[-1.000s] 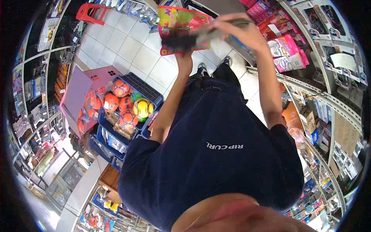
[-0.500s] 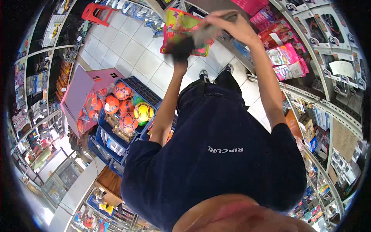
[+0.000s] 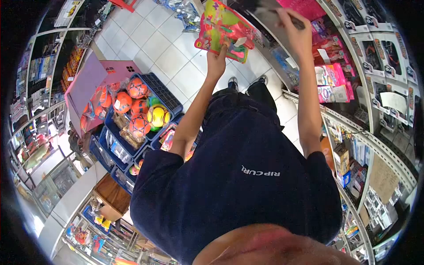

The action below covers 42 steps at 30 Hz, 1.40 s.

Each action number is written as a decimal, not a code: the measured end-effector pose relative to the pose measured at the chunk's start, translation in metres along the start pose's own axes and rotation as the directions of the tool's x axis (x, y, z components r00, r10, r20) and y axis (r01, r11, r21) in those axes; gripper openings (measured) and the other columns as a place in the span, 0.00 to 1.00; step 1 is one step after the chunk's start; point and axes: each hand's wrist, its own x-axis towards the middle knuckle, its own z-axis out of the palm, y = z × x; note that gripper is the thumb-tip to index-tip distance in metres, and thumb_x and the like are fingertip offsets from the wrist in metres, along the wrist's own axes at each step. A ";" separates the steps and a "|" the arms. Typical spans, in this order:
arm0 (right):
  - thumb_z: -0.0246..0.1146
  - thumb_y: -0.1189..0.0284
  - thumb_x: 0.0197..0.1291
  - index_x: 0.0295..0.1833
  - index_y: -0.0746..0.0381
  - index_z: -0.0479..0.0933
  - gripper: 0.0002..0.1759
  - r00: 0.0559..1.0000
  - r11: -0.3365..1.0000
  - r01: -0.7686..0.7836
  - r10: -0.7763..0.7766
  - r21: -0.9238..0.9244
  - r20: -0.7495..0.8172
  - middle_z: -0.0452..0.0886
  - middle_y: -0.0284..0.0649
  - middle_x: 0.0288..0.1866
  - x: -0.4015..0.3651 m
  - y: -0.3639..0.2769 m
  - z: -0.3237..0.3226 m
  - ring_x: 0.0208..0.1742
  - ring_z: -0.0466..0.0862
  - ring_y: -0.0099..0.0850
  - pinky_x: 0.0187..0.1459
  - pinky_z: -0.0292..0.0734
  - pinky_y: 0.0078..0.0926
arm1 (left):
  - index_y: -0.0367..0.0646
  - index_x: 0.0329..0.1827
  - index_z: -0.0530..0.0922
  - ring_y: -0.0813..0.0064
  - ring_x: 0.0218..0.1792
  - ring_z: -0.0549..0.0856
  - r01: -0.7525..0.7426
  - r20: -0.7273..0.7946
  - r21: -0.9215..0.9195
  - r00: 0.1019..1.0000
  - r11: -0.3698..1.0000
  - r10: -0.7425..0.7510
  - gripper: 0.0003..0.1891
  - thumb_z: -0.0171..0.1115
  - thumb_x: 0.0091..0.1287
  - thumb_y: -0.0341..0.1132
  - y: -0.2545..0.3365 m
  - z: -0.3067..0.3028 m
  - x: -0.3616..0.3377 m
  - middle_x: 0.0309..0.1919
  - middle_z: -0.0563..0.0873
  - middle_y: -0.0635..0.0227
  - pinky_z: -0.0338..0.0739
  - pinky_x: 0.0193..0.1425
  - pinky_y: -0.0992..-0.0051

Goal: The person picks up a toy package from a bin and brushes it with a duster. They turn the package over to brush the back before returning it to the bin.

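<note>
My left hand (image 3: 217,62) grips the lower edge of a toy pack (image 3: 227,32), with the thumb on its front. The pack is bright red, green and yellow, with pink and red pieces showing inside it. My right hand (image 3: 297,32) is raised at the upper right, apart from the pack and close to the shelf side. Its fingers are bent around something dark and greyish, smeared by motion; its kind cannot be made out.
Blue crates (image 3: 163,95) on the left hold orange balls (image 3: 123,102) and a yellow ball (image 3: 158,115). A pink house-shaped box (image 3: 86,88) stands beside them. Shelves of boxed goods (image 3: 391,101) line the right. White tiled floor (image 3: 165,59) lies ahead, with part of a red stool (image 3: 123,4).
My right hand has moved up and right, away from the pack. The blurred dark and grey shapes over the pack have gone from its front, and my left hand's grip now shows.
</note>
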 end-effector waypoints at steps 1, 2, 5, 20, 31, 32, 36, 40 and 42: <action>0.56 0.66 0.60 0.37 0.67 0.79 0.14 0.983 0.986 0.084 -0.105 -0.141 -0.153 0.79 0.34 0.24 -0.001 0.003 0.001 0.26 0.76 0.20 0.30 0.70 0.16 | 0.36 0.48 0.74 0.60 0.50 0.75 0.012 -0.012 0.026 1.000 1.000 -0.012 0.12 0.50 0.62 0.27 0.003 0.001 -0.004 0.48 0.76 0.52 0.67 0.55 0.63; 0.57 0.66 0.60 0.37 0.67 0.80 0.14 0.995 0.995 -0.095 0.095 0.040 -0.002 0.78 0.35 0.23 -0.008 0.001 -0.010 0.25 0.76 0.21 0.30 0.70 0.17 | 0.36 0.48 0.74 0.60 0.50 0.75 0.003 -0.018 0.022 1.000 1.000 -0.003 0.12 0.50 0.62 0.27 -0.009 -0.004 -0.001 0.48 0.76 0.52 0.67 0.55 0.63; 0.58 0.66 0.59 0.38 0.68 0.79 0.15 0.979 0.878 -0.197 0.154 0.436 0.133 0.79 0.37 0.25 -0.021 -0.001 -0.011 0.25 0.77 0.21 0.29 0.71 0.18 | 0.35 0.49 0.73 0.69 0.44 0.77 -0.541 0.237 0.740 0.767 0.401 0.597 0.11 0.50 0.64 0.26 -0.040 -0.015 -0.005 0.44 0.79 0.59 0.70 0.49 0.70; 0.56 0.67 0.60 0.39 0.71 0.75 0.15 0.953 0.883 -0.270 0.301 0.383 -0.022 0.79 0.40 0.28 -0.030 0.048 -0.043 0.29 0.79 0.28 0.32 0.73 0.22 | 0.34 0.45 0.72 0.48 0.26 0.80 -0.132 0.100 0.585 0.991 0.800 0.091 0.15 0.56 0.55 0.32 0.036 0.011 -0.025 0.22 0.79 0.47 0.73 0.31 0.58; 0.59 0.66 0.58 0.39 0.67 0.75 0.13 0.907 0.736 -0.305 0.419 0.604 -0.053 0.78 0.39 0.25 -0.042 0.074 -0.038 0.25 0.77 0.25 0.26 0.69 0.18 | 0.35 0.47 0.71 0.47 0.30 0.80 -0.100 0.139 0.608 0.990 0.787 0.018 0.19 0.56 0.52 0.32 0.027 0.004 -0.025 0.24 0.79 0.45 0.74 0.35 0.58; 0.60 0.66 0.58 0.38 0.67 0.75 0.13 0.913 0.846 -0.293 0.386 0.445 -0.134 0.78 0.39 0.25 -0.039 0.075 -0.036 0.24 0.77 0.25 0.26 0.69 0.18 | 0.35 0.46 0.71 0.46 0.30 0.80 -0.083 0.112 0.611 0.994 0.787 0.018 0.18 0.56 0.52 0.32 0.024 0.003 -0.024 0.24 0.79 0.45 0.74 0.35 0.58; 0.61 0.67 0.57 0.35 0.67 0.76 0.12 0.900 0.828 -0.294 0.408 0.478 -0.152 0.78 0.38 0.24 -0.042 0.061 -0.030 0.22 0.76 0.25 0.27 0.70 0.19 | 0.34 0.41 0.73 0.47 0.31 0.80 -0.104 0.092 0.557 0.994 0.824 0.063 0.14 0.56 0.53 0.33 0.009 -0.001 -0.019 0.25 0.80 0.46 0.74 0.35 0.60; 0.59 0.66 0.58 0.41 0.65 0.74 0.13 0.944 0.943 -0.296 0.313 0.155 -0.102 0.79 0.38 0.26 -0.037 0.077 -0.030 0.24 0.77 0.25 0.28 0.72 0.22 | 0.35 0.41 0.75 0.58 0.31 0.82 -0.028 0.060 0.500 0.998 0.866 -0.003 0.10 0.54 0.59 0.30 0.002 0.000 -0.020 0.28 0.82 0.53 0.73 0.36 0.67; 0.58 0.66 0.59 0.42 0.66 0.74 0.13 0.927 0.851 -0.312 0.370 0.423 -0.060 0.79 0.39 0.28 -0.039 0.075 -0.029 0.25 0.77 0.27 0.29 0.73 0.23 | 0.35 0.41 0.75 0.62 0.31 0.82 -0.145 0.114 0.493 0.988 0.858 0.101 0.10 0.54 0.59 0.30 0.001 -0.001 -0.014 0.28 0.82 0.55 0.73 0.36 0.68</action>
